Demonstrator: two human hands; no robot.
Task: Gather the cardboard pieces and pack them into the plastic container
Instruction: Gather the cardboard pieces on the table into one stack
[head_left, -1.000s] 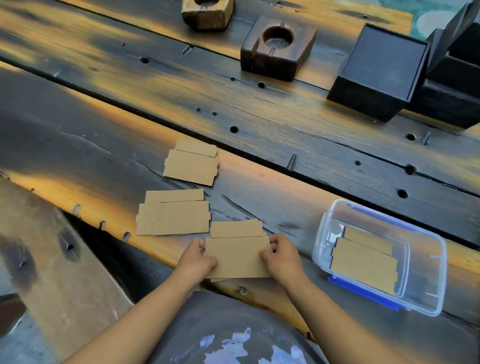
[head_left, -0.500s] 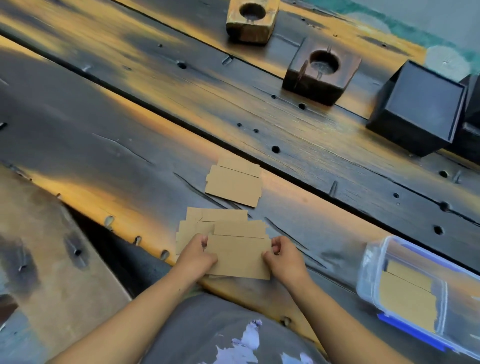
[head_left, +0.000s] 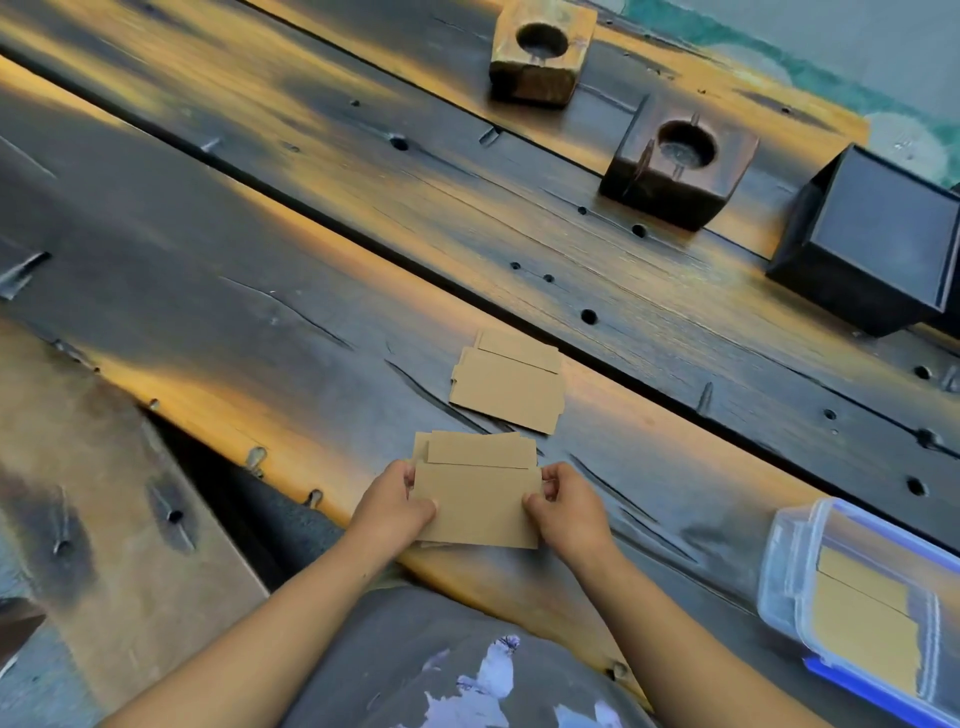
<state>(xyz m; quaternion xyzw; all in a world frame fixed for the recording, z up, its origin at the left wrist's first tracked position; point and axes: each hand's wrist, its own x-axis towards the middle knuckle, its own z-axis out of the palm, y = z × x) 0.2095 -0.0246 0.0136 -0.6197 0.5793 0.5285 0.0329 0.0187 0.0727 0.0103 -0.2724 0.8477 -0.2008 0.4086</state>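
A stack of brown cardboard pieces (head_left: 478, 493) lies near the table's front edge. My left hand (head_left: 392, 506) grips its left side and my right hand (head_left: 563, 506) grips its right side. Just beyond it, a second small pile of cardboard pieces (head_left: 506, 387) rests flat on the wood. At the lower right stands the clear plastic container (head_left: 795, 561) with blue trim, partly cut off by the frame edge. Cardboard pieces (head_left: 862, 618) lie flat inside it.
The worn wooden table (head_left: 260, 312) has gaps, holes and nails. Along the far side stand a light wooden block with a round hole (head_left: 540, 52), a dark block with a hole (head_left: 675, 166) and a black box (head_left: 872, 244). A lower board (head_left: 78, 493) lies left.
Both hands slid the held cardboard to the left onto the neighbouring pile, so the two piles are now one stack. The view shifted left, pushing the container towards the right edge.
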